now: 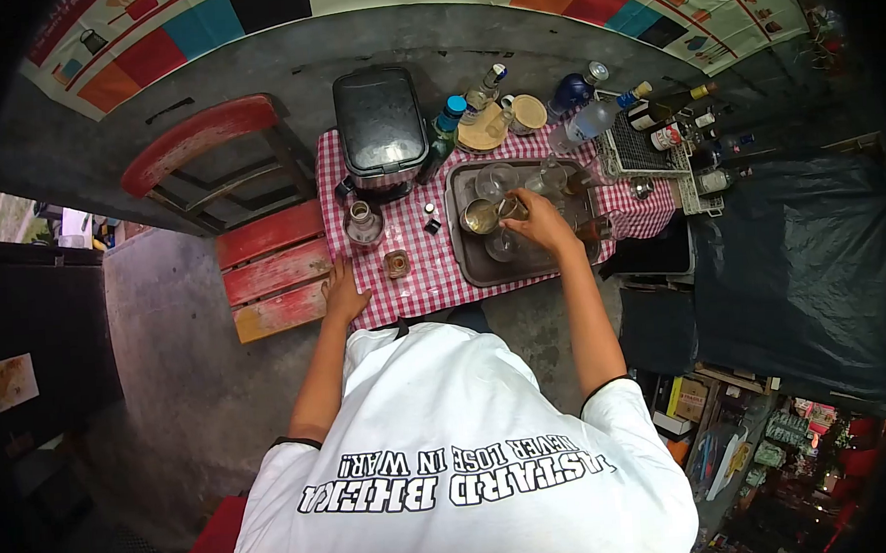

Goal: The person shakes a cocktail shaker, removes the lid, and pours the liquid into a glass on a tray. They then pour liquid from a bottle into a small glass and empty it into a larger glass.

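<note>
My right hand [540, 223] is closed around a clear drinking glass [480, 216] above a dark brown tray [469, 262]. The glass looks tilted, with its round mouth to the left and a yellowish tint inside; the fingers partly hide it. Other clear glasses [496, 181] are in the tray around that hand. My left hand [344, 294] lies at the left edge of the checked tablecloth [419, 293], fingers stretched out and holding nothing. Close to it are a small square glass jar [396, 265] with brownish contents and a wider glass bottle [362, 224].
A black lidded bin [381, 120] stands at the table's back left, beside a blue-capped bottle [445, 131]. Several bottles and a white wire rack [647, 151] crowd the back right. A red wooden chair [275, 275] adjoins the left side. A small black-and-white item [431, 220] sits mid-table.
</note>
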The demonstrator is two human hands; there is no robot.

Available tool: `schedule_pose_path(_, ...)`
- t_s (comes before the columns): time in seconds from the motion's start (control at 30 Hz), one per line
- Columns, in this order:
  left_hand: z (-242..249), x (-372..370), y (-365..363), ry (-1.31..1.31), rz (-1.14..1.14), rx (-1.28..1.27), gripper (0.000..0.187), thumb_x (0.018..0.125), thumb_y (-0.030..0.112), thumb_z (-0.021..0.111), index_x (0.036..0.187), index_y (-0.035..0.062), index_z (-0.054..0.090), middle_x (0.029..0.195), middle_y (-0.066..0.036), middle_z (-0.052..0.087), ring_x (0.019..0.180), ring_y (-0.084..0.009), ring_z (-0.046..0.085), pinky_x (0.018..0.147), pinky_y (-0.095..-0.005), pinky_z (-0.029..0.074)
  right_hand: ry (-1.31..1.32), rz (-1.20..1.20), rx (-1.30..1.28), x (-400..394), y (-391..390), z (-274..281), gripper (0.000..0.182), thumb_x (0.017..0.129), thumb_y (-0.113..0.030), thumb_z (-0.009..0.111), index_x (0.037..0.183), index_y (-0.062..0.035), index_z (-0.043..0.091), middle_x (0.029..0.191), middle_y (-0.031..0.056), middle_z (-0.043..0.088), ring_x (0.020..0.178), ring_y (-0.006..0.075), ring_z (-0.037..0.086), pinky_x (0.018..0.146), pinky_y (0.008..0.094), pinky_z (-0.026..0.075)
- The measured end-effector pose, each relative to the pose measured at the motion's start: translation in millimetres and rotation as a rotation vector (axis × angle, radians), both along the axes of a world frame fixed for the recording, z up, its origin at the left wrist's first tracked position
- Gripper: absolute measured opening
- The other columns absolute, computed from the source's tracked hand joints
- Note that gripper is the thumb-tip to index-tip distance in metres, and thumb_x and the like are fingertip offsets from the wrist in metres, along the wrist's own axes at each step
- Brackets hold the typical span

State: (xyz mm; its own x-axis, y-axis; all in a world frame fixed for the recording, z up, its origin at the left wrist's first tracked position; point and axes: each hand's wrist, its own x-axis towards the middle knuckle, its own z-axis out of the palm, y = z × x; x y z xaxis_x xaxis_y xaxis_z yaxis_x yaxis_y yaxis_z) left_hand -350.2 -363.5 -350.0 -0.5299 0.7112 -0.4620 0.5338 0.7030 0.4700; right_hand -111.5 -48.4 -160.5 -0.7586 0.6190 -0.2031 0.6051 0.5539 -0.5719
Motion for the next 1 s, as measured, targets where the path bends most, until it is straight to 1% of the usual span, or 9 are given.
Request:
schedule_pose_path(0.03, 0.1, 0.7, -0.3, 0.007, 0.004, -0.002, 0.097, 0.074, 0.031, 0.078, 0.153, 0.0079, 0.025, 0.163, -0.011, 0.011, 0.146, -0.0355, 0.024, 0.112, -0.0626, 0.024, -0.009, -0.009, -0.01, -1.0, -0.1, 2.2, 0.058, 0.076, -0.022, 0.08, 0.124, 0.0011, 0.057, 0.122, 0.0209, 0.063, 0.115, 0.0367, 0.06, 0.095, 0.0409, 0.047)
schedule_pose_path(0.13, -2.9, 2.4, -3.1, 0.019, 0.006, 0.008, 0.097, 0.074, 0.029, 0.078, 0.153, 0.0081, 0.025, 0.163, -0.011, 0.012, 0.146, -0.0358, 0.023, 0.112, -0.0624, 0.025, -0.048, 0.003, -0.01, -3.4, 1.2, 7.7, 0.059, 0.077, -0.025, 0.081, 0.126, -0.0007, 0.057, 0.119, 0.0207, 0.065, 0.111, 0.0346, 0.063, 0.093, 0.0405, 0.049)
schedule_pose_path(0.27, -1.2, 4.4, -3.2, 0.027, 0.009, 0.02, 0.095, 0.075, 0.025, 0.078, 0.152, 0.0083, 0.026, 0.163, -0.012, 0.013, 0.146, -0.0361, 0.024, 0.111, -0.0625, 0.026, -0.08, 0.031, 0.029, -4.5, 4.4, 4.0, 0.06, 0.077, -0.025, 0.081, 0.126, -0.0006, 0.057, 0.12, 0.0212, 0.064, 0.113, 0.0349, 0.062, 0.094, 0.0407, 0.049)
schedule_pose_path(0.47, 0.7, 7.3, -4.7, 0.029, 0.035, 0.041, 0.092, 0.077, 0.024, 0.077, 0.152, 0.0084, 0.026, 0.164, -0.011, 0.013, 0.146, -0.0347, 0.024, 0.11, -0.063, 0.027, -0.202, 0.048, 0.01, -11.1, 8.6, -0.4, 0.063, 0.077, -0.028, 0.081, 0.127, 0.0007, 0.057, 0.122, 0.023, 0.063, 0.114, 0.0362, 0.061, 0.094, 0.0412, 0.049)
schedule_pose_path(0.53, -1.7, 7.3, -6.2, 0.035, 0.026, 0.048, 0.091, 0.078, 0.023, 0.077, 0.152, 0.0087, 0.026, 0.164, -0.011, 0.013, 0.147, -0.0342, 0.024, 0.11, -0.0627, 0.027, -0.29, 0.073, 0.014, -16.2, 9.0, 0.4, 0.064, 0.076, -0.031, 0.081, 0.126, 0.0019, 0.057, 0.119, 0.0239, 0.064, 0.112, 0.037, 0.062, 0.093, 0.0424, 0.049)
schedule_pose_path(0.67, -1.4, 6.9, -6.6, 0.044, 0.015, 0.048, 0.089, 0.079, 0.023, 0.076, 0.152, 0.0094, 0.027, 0.163, -0.01, 0.014, 0.147, -0.0333, 0.024, 0.111, -0.0613, 0.026, -0.329, 0.174, 0.034, -23.7, 21.9, -23.5, 0.064, 0.076, -0.033, 0.081, 0.123, 0.0035, 0.058, 0.115, 0.0249, 0.066, 0.108, 0.0381, 0.063, 0.091, 0.0439, 0.05)
schedule_pose_path(0.73, 2.2, 6.1, -6.2, 0.04, 0.013, 0.047, 0.089, 0.079, 0.023, 0.076, 0.152, 0.0097, 0.027, 0.164, -0.01, 0.014, 0.147, -0.0332, 0.023, 0.112, -0.0608, 0.026, -0.467, 0.218, 0.04, -34.0, 21.4, -26.5, 0.063, 0.075, -0.034, 0.081, 0.121, 0.0043, 0.059, 0.112, 0.0256, 0.066, 0.105, 0.0387, 0.064, 0.09, 0.0448, 0.051)
schedule_pose_path(0.83, 1.6, 6.4, -5.3, 0.034, 0.014, 0.043, 0.089, 0.079, 0.022, 0.076, 0.152, 0.0102, 0.028, 0.164, -0.009, 0.013, 0.147, -0.033, 0.023, 0.112, -0.0603, 0.026, -0.527, 0.283, 0.085, -45.7, 24.6, -37.7, 0.064, 0.076, -0.037, 0.079, 0.121, 0.0045, 0.059, 0.114, 0.0269, 0.065, 0.105, 0.0393, 0.064, 0.09, 0.0449, 0.051)
schedule_pose_path(1.0, 5.2, 7.4, -3.7, 0.021, 0.034, 0.015, 0.089, 0.079, 0.022, 0.077, 0.152, 0.0106, 0.028, 0.164, -0.007, 0.012, 0.147, -0.0331, 0.023, 0.112, -0.0608, 0.025, -0.571, 0.32, 0.107, -59.3, 32.6, -51.7, 0.065, 0.078, -0.04, 0.077, 0.122, 0.0043, 0.059, 0.115, 0.0273, 0.065, 0.108, 0.04, 0.063, 0.091, 0.0446, 0.051)
